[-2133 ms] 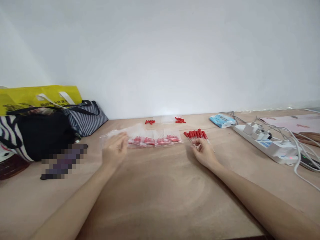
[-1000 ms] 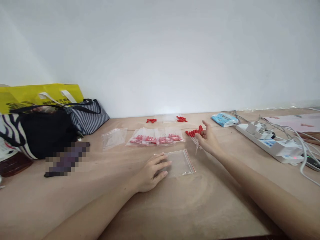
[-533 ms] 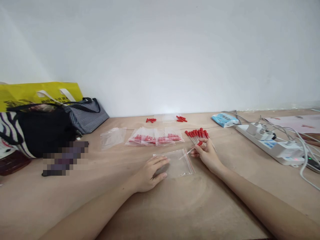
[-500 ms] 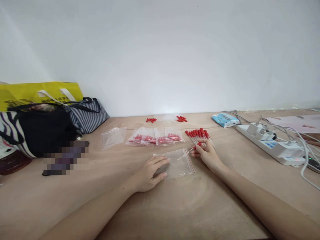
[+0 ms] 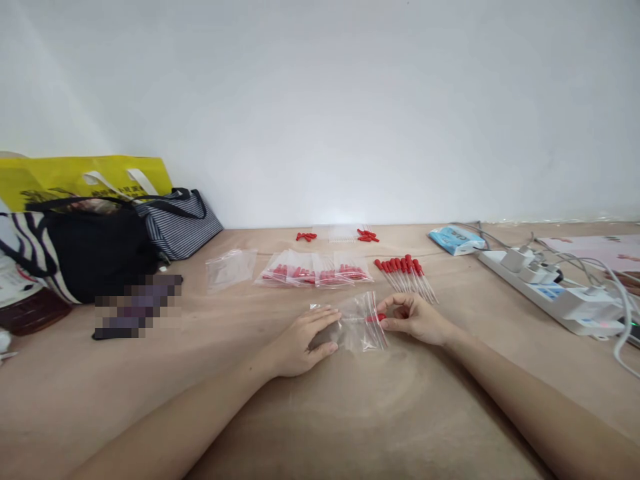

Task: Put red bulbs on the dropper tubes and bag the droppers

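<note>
A clear zip-lock bag (image 5: 354,333) lies in front of me, its red-striped mouth facing right and raised a little. My left hand (image 5: 310,339) holds the bag's left end, fingers along the far side and thumb on the near side. At the mouth, my right hand (image 5: 413,319) pinches a dropper by its red bulb (image 5: 382,318); the thin tube lies inside the bag. Just beyond that hand, several droppers with red bulbs (image 5: 400,265) lie side by side. Farther back is a row of zip-lock bags with red-bulbed contents (image 5: 303,273).
Flat clear bags (image 5: 231,268) lie left of the filled row. Loose red bulbs (image 5: 368,235) and thin tubes sit near the wall. A blue tissue pack (image 5: 456,239) and a white power strip (image 5: 555,297) with cables are right. Bags (image 5: 93,250) and a pixelated dark object (image 5: 140,307) stand left.
My right hand has moved nearer and brought the dropper into the bag, its bulb now at the mouth. The bag bulges more. My left hand stays on it; the view shifted slightly.
</note>
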{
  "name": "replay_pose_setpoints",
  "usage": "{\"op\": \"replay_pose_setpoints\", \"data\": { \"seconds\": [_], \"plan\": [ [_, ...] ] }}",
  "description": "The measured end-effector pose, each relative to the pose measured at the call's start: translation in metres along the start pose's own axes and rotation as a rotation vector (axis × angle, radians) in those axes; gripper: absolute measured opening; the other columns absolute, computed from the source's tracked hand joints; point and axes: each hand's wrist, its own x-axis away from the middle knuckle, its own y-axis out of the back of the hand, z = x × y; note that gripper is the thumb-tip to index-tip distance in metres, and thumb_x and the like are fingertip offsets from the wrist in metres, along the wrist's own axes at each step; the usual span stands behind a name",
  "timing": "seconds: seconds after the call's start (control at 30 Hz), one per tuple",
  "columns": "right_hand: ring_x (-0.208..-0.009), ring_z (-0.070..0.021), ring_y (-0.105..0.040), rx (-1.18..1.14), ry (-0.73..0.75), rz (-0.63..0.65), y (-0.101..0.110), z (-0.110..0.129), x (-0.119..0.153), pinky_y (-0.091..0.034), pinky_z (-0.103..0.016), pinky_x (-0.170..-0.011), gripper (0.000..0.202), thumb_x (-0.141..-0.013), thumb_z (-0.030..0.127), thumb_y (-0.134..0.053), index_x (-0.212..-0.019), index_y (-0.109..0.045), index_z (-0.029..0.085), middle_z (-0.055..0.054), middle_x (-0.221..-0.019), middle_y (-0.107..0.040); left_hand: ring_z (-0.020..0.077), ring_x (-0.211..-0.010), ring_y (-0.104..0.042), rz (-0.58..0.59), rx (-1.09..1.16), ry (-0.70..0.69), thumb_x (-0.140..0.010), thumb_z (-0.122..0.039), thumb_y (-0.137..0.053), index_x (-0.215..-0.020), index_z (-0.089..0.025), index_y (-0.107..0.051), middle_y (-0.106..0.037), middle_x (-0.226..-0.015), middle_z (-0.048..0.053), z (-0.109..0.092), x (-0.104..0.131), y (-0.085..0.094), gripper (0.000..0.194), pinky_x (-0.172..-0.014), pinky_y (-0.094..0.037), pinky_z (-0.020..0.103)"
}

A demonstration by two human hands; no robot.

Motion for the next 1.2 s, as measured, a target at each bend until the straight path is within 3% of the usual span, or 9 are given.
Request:
{"op": "replay_pose_setpoints", "data": {
  "seconds": [0.17,0.33,0.5,0.67,0.8,0.9,1.07,1.13,1.2],
  "plan": [
    [-0.04,-0.0044,-0.03,-0.027,0.011,-0.109,0.003,-0.004,-0.005,-0.022,-0.019,-0.039,0.025,-0.061,0.038,-0.067,-0.075,-0.062,0.017,0.007,-0.046,-0.043,0.0194,-0.124,-0.034,0.031,0.018,-0.017,-0.083,-0.031,-0.046,-0.127,-0.023,-0.039,-0.039,-0.133,0.004,0.0,0.0,0.002,0.045,-0.102,-0.029,0.041],
    [-0.038,-0.0031,-0.025,-0.046,0.045,-0.061,-0.006,0.002,-0.002,-0.02,-0.018,-0.037,0.028,-0.054,0.038,-0.072,-0.07,-0.061,0.017,0.008,-0.045,-0.043,0.0198,-0.123,-0.035,0.032,0.02,-0.015,-0.084,-0.032,-0.045,-0.125,-0.023,-0.042,-0.043,-0.13,0.004,-0.001,-0.001,0.002,0.042,-0.102,-0.029,0.041],
    [-0.042,-0.0054,-0.037,0.001,-0.006,-0.03,-0.017,0.003,-0.003,-0.029,-0.019,-0.039,0.029,-0.061,0.041,-0.066,-0.076,-0.064,0.017,0.003,-0.056,-0.054,0.0202,-0.122,-0.036,0.018,-0.019,-0.03,-0.082,-0.032,-0.047,-0.125,-0.021,-0.042,-0.042,-0.131,0.006,0.0,-0.003,-0.001,0.045,-0.103,-0.027,0.041],
    [-0.061,-0.0091,-0.049,0.082,0.146,-0.004,-0.019,0.0,-0.006,-0.04,-0.021,-0.055,0.019,-0.065,0.037,-0.064,-0.072,-0.068,0.019,-0.001,-0.073,-0.058,0.0214,-0.123,-0.035,0.01,-0.03,-0.017,-0.082,-0.033,-0.048,-0.125,-0.018,-0.043,-0.043,-0.13,0.008,0.0,-0.005,-0.003,0.046,-0.102,-0.028,0.041],
    [-0.045,-0.0059,-0.04,-0.006,-0.009,0.085,-0.02,0.003,-0.005,-0.033,-0.018,-0.041,0.024,-0.066,0.04,-0.062,-0.074,-0.067,0.018,0.002,-0.058,-0.055,0.021,-0.123,-0.034,0.019,-0.024,-0.02,-0.083,-0.035,-0.047,-0.125,-0.019,-0.042,-0.042,-0.131,0.007,-0.001,-0.004,-0.003,0.046,-0.103,-0.028,0.041],
    [-0.041,-0.0046,-0.036,-0.058,-0.086,0.084,-0.02,0.005,-0.005,-0.028,-0.017,-0.037,0.026,-0.057,0.039,-0.069,-0.069,-0.064,0.016,0.004,-0.054,-0.054,0.0186,-0.122,-0.036,-0.018,0.031,0.014,-0.086,-0.035,-0.04,-0.125,-0.02,-0.042,-0.042,-0.131,0.005,0.001,-0.004,0.001,0.042,-0.102,-0.03,0.038],
    [-0.039,-0.004,-0.033,-0.021,-0.071,0.08,-0.011,-0.001,-0.006,-0.023,-0.017,-0.038,0.03,-0.046,0.031,-0.076,-0.063,-0.056,0.016,0.009,-0.044,-0.044,0.018,-0.114,-0.047,-0.041,0.086,0.02,-0.083,-0.029,-0.045,-0.111,-0.022,-0.056,-0.052,-0.122,0.003,0.012,-0.003,0.008,0.03,-0.097,-0.037,0.035],
    [-0.041,-0.0049,-0.035,0.046,-0.038,0.134,-0.001,-0.004,-0.007,-0.025,-0.017,-0.039,0.028,-0.048,0.031,-0.074,-0.064,-0.056,0.017,0.008,-0.046,-0.046,0.0185,-0.112,-0.049,-0.015,0.071,-0.009,-0.081,-0.026,-0.048,-0.107,-0.021,-0.059,-0.054,-0.12,0.004,0.015,-0.003,0.009,0.029,-0.096,-0.038,0.035],
    [-0.045,-0.0063,-0.039,0.142,-0.006,0.055,0.013,-0.007,-0.008,-0.028,-0.018,-0.042,0.022,-0.055,0.033,-0.069,-0.063,-0.057,0.017,0.005,-0.053,-0.052,0.0188,-0.113,-0.048,-0.011,0.056,-0.014,-0.082,-0.025,-0.047,-0.109,-0.02,-0.058,-0.053,-0.121,0.005,0.016,-0.003,0.008,0.029,-0.097,-0.037,0.035]
  ]
}}
